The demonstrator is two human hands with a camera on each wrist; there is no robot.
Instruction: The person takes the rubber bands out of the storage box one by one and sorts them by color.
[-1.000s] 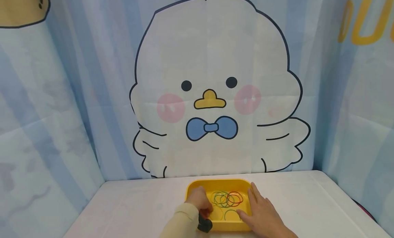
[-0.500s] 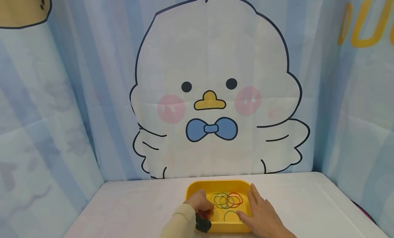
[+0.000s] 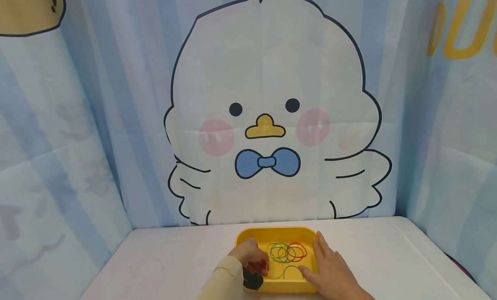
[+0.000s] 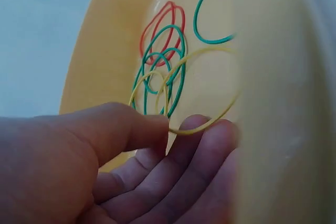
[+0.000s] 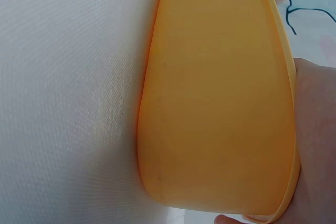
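In the smooth, rounded yellow plastic tray [image 3: 276, 233], at its 8 o'clock, the left hand [image 3: 250, 257] pinches a thin yellow rubber band [image 4: 210, 121] between thumb and fingers. The right hand [image 3: 330, 272], fingers straight and together, lies flat along the tray's 3 o'clock wall on the white woven tablecloth [image 3: 388, 257].

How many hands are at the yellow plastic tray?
2. The left hand is inside the yellow plastic tray, pinching a thin yellow rubber band. The right hand rests against the tray's right rim, fingers straight.
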